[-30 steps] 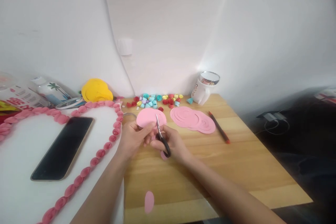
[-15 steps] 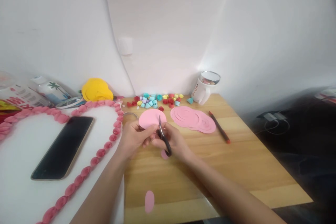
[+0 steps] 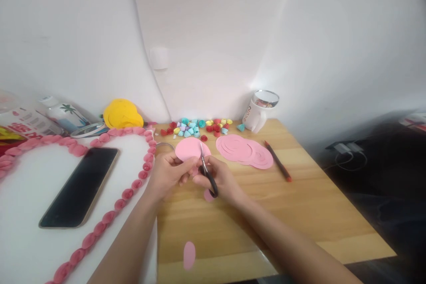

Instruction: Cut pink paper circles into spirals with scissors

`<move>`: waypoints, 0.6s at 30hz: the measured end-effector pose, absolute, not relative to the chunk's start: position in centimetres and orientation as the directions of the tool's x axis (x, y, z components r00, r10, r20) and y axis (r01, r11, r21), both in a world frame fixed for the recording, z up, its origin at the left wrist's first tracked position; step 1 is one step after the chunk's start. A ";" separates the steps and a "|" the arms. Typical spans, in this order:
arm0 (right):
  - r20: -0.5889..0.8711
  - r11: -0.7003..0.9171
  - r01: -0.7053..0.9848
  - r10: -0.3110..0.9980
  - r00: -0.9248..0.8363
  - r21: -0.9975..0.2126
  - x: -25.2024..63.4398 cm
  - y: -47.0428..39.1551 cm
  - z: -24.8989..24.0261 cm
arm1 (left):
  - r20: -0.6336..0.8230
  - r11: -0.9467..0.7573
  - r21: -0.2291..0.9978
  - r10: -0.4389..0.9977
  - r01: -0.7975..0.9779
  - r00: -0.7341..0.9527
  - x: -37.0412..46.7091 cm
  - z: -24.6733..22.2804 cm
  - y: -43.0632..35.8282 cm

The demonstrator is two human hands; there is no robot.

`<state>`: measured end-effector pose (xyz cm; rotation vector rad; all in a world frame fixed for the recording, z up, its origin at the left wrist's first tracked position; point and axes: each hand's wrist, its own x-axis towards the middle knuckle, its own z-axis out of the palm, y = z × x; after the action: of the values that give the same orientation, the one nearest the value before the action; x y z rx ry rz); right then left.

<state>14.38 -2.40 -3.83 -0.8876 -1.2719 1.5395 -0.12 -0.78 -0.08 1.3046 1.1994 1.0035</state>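
Between the fingers of my left hand (image 3: 171, 173) is a round piece of pink paper (image 3: 188, 148), gripped at its near edge. My right hand (image 3: 221, 179) is closed around black-handled scissors (image 3: 209, 175), whose blades point away from me and lie over the paper's right side. Whether the blades are parted is hard to make out. Just below the hands a small pink paper scrap (image 3: 208, 195) rests on the wooden table, partly behind the scissor handle. Another oval pink scrap (image 3: 189, 255) lies near the table's front edge.
Spiral-cut pink paper circles (image 3: 244, 151) lie right of my hands, beside a dark pen (image 3: 278, 162). Behind are small coloured paper rolls (image 3: 189, 128) and a white mug (image 3: 257, 113). To the left, a phone (image 3: 81, 188) lies on a white board edged with pink paper roses (image 3: 108, 217).
The paper and the scissors have shifted very slightly to the left at their far ends. Both hands keep their holds, and everything else is unmoved.
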 end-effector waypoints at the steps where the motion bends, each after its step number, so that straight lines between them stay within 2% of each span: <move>1: 0.024 -0.041 -0.201 0.949 -0.313 -0.979 14.4 -2.4 -3.8 | -0.069 0.054 0.993 0.987 0.107 0.145 -0.1 -0.1 -0.8; 18: 0.002 -0.054 -0.185 0.956 -0.293 -0.981 14.4 -2.3 -3.5 | -0.047 0.032 0.995 0.985 0.094 0.166 -0.7 -0.4 -0.4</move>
<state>14.35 -2.31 -3.48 -0.9282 -1.2588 1.5275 -0.69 -0.42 -0.40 1.3211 1.1673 1.0109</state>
